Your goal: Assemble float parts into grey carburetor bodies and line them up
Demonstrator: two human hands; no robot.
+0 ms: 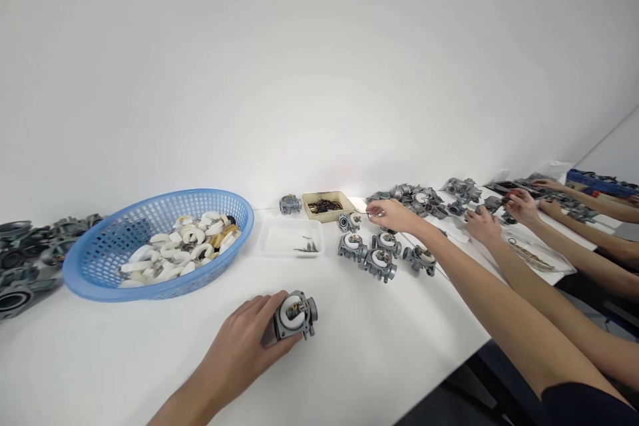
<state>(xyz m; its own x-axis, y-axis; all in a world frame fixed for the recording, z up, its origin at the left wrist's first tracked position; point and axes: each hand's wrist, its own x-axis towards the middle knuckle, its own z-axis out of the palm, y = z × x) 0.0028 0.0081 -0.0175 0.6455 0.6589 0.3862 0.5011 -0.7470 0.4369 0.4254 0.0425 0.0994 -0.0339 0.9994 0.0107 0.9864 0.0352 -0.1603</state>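
My left hand (247,339) is wrapped around a grey metal carburetor body (294,314) on the white table. Its open bowl side faces up, with a white ring-shaped float and brass parts inside. Farther off to the right, my right hand (392,214) is pinched on a thin dark rubber ring, of which only a small part shows at the fingertips. Below that hand stand several carburetor bodies (380,263) with white floats. Close by is a cream tray (347,215) of dark rings.
A blue basket (82,279) of white floats stands left, beside a pile of carburetor parts (24,279). A shallow clear tray (267,246) holds small metal pins. At right, co-workers' hands (483,225) handle parts near more carburetor bodies (419,202). A wall (319,80) closes the back.
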